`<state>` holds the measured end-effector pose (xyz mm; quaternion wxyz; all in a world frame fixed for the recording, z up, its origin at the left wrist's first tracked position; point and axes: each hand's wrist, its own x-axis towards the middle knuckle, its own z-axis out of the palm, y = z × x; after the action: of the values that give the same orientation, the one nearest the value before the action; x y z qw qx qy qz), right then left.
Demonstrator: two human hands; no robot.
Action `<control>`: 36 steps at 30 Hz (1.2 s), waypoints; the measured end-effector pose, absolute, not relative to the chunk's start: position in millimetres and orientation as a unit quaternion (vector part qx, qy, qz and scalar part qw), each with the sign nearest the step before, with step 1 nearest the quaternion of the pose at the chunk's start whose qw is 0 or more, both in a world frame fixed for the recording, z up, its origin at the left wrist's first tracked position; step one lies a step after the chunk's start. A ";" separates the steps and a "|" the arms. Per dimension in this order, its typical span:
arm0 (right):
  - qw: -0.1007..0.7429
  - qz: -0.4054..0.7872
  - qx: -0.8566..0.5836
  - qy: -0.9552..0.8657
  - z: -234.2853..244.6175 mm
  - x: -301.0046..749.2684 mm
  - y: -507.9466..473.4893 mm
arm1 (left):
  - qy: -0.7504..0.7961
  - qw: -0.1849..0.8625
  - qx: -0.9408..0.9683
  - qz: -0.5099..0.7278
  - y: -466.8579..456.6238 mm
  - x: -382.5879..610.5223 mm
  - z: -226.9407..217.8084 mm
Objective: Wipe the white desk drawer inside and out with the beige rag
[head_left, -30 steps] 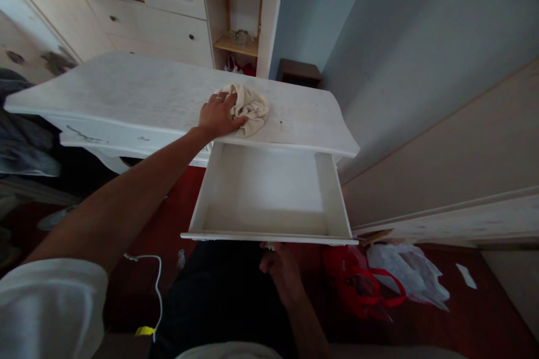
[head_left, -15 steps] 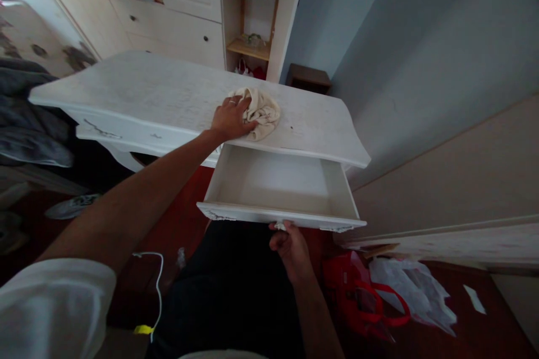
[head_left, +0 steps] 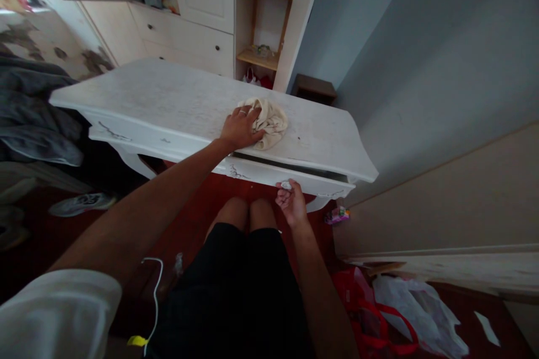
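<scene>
While your left hand (head_left: 241, 129) lay spread on the crumpled cloth (head_left: 272, 122) atop the table (head_left: 168, 92), your right hand (head_left: 288, 186) pinched the knob (head_left: 286, 184) at the front of the drawer (head_left: 261, 173), which stood slightly open.

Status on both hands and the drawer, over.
Left hand spread over crumpled cloth on white tabletop. Right hand gripping knob. Drawer slightly open; nothing seen blocking it.

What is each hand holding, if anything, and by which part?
The right hand holds the drawer by its knob. The left hand lies on the cloth; whether it grips is unclear.
</scene>
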<state>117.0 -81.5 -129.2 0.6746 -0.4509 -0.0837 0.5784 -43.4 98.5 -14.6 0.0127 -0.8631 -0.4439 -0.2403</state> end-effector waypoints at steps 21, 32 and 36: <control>0.596 0.631 -0.483 -0.112 -125.9 150.1 -53.3 | -0.478 -0.048 -0.725 -0.493 1.3 -74.1 -56.2; 0.690 0.219 -0.581 -0.372 -58.2 213.3 -86.1 | -0.628 -0.161 -0.616 -0.448 -28.9 -91.0 -121.9; 0.704 0.098 -0.577 -0.401 -18.0 267.7 -69.7 | -0.655 -0.178 -0.607 -0.413 -19.5 -63.3 -113.3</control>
<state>267.7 -69.7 -18.0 0.7042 -0.5774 -0.4013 0.0980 -63.3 -19.5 -113.3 -0.1778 -0.6069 -0.6554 -0.4128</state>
